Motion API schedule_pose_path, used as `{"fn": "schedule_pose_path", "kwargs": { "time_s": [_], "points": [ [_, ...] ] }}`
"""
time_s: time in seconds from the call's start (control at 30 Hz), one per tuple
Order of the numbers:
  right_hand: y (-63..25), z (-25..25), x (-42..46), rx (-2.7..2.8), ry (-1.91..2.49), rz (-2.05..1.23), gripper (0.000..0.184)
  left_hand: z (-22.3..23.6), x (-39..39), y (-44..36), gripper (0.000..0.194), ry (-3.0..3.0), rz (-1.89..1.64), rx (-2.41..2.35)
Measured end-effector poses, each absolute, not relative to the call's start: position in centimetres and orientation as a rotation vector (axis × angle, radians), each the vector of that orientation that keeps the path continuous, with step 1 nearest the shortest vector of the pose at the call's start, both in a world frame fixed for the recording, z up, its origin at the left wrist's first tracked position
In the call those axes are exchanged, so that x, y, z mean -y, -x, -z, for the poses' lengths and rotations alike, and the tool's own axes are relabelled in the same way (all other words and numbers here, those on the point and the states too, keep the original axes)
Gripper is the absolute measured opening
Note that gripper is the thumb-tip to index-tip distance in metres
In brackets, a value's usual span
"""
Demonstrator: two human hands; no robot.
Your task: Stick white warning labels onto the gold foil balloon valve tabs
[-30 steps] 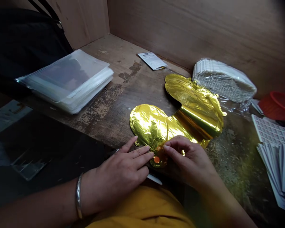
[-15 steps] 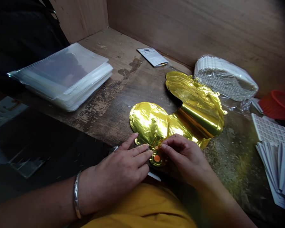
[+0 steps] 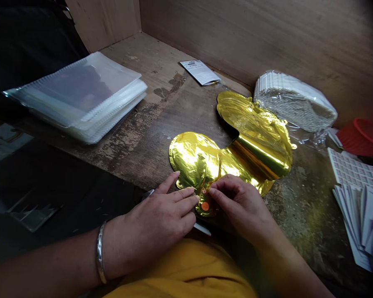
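A shiny gold foil balloon lies uninflated on the worn wooden table, its far part folded over. Its narrow near end carries an orange round spot and a smaller round mark above it. My left hand lies flat with fingers spread, the fingertips on the foil's near left edge. With thumb and forefinger pinched together, my right hand grips the foil beside the smaller mark. What lies exactly between those fingertips is partly hidden. A white strip pokes out below the near end.
Clear plastic sleeves are stacked at the left. A printed packet lies at the back. On the right are a plastic-wrapped white bundle, a red basket, a printed sheet and paper slips. A wooden panel stands behind.
My right fingertips have shifted slightly left along the foil, and the smaller round mark shows more clearly. My left hand and the balloon stay almost still.
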State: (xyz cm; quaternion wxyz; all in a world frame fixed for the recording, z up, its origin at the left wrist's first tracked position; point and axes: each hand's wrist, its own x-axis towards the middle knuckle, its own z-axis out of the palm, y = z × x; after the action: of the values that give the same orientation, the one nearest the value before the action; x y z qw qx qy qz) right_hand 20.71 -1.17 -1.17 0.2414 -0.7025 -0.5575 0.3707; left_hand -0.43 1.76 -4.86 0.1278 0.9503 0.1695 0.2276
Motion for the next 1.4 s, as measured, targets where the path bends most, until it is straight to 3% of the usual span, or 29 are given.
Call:
{"fn": "schedule_pose_path", "kwargs": {
  "time_s": [0.43, 0.6, 0.9, 1.1, 1.3, 1.4],
  "points": [
    [-20.3, 1.4, 1.2, 1.669, 2.103, -0.76, 0.018, 4.8, -1.7, 0.4, 0.011, -2.768, -0.676, -0.488],
    [-20.7, 1.6, 1.2, 1.62, 2.257, -0.479, 0.049, 4.9, -1.6, 0.4, 0.01, -2.791, -0.718, -0.488],
    [-21.5, 2.9, 1.8, 1.796, 1.942, 0.08, 0.008, 4.8, -1.8, 0.5, 0.014, -2.794, -0.732, -0.47],
    [-20.6, 1.6, 4.8, 2.296, 1.445, -0.182, 0.027, 3.8, -0.9, 1.9, 0.015, -2.667, -0.647, -0.66],
    [-20.0, 2.3, 4.9, 2.145, 1.477, -0.242, 0.024, 2.9, -1.1, 2.1, 0.011, -2.602, -0.579, -0.686],
    [-20.4, 2.1, 4.3, 1.95, 1.634, -0.452, 0.015, 2.8, -1.2, 1.9, 0.009, -2.601, -0.575, -0.677]
  ]
}}
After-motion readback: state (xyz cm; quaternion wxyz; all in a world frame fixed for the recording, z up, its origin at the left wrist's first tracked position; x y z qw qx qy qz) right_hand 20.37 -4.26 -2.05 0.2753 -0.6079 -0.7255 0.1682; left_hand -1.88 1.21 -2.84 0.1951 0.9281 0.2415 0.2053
